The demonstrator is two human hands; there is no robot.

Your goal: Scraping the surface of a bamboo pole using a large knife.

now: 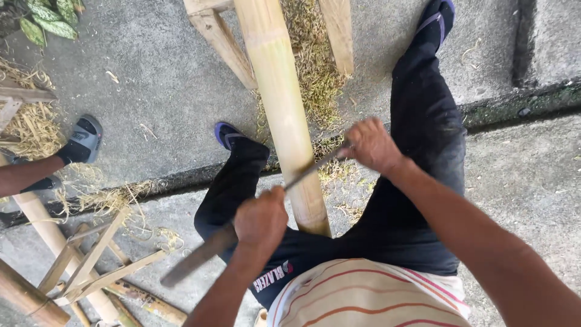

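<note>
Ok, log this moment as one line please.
left hand: grips blade handle end | right hand: grips blade far end | blade: across bamboo pole | shavings: on ground

Both hands, left point(261, 219) & right point(371, 144), grip blade point(302, 175) across bamboo pole point(284, 103).

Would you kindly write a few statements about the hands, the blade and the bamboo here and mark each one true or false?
1. Both hands grip one long blade laid across the bamboo pole. True.
2. The left hand rests empty on the knee. False: it is closed around the blade's handle end.
3. The right hand holds the blade's far end, right of the pole. True.
4. The pole lies flat on the ground beside the person. False: it runs between the legs, up onto a wooden stand.
5. Shavings lie on the concrete under the stand. True.
</note>
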